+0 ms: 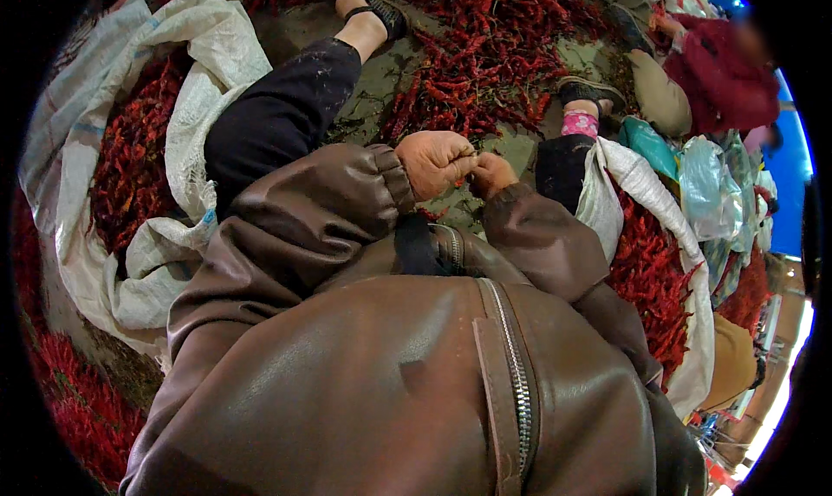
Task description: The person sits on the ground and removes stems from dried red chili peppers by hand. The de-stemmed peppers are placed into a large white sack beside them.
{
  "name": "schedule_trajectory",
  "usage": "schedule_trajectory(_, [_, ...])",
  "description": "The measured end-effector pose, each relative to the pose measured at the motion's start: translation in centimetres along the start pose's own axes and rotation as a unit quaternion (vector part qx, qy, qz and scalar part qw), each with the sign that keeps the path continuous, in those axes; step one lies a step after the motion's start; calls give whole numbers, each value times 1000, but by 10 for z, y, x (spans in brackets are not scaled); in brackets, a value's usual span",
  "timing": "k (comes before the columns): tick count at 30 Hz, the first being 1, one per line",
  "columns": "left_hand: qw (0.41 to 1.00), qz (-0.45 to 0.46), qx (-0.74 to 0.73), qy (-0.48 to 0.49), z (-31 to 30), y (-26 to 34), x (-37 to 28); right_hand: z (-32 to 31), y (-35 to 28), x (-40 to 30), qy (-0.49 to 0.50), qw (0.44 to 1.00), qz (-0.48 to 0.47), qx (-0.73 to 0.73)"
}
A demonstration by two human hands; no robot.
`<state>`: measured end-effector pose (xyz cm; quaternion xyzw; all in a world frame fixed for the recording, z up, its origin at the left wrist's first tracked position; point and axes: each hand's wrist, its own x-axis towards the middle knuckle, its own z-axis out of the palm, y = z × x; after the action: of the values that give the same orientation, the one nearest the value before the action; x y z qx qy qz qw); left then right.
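My left hand [434, 164] is curled, its thumb and fingertips drawn together in front of my jacket. Against it, at the fingertips, my right hand [493, 174] is bent in the same pinching way. A small red bit [459, 183] shows just under the fingers; whether it is held or lies behind them is unclear. The closed fingers hide anything between them. Just beyond the hands, a heap of dried red chili peppers [468, 73] spreads over the floor between my feet.
An open white woven sack [218, 41] with red chilies [140, 151] stands at left. Another woven sack [699, 327] of chilies [650, 288] is at right, near clear plastic bags [705, 187] and a teal bag [650, 146]. A person in a dark red top [721, 73] sits at upper right.
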<state>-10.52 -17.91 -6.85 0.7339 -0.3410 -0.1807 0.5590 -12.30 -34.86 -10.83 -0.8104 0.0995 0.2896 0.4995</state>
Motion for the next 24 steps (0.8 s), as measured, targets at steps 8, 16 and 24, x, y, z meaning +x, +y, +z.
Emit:
schedule_trajectory(8, [940,-132,-273,156,-2,-45,11,-9,0,-8,137,948,-111,264])
schedule_trajectory(16, [899,-207,-371,106,-2,-40,13,14,-50,-30,160,944,-261,-125])
schedule_trajectory(24, [846,-221,-481,61,3,-31,10,12,-37,-19,152,944,-207,-207])
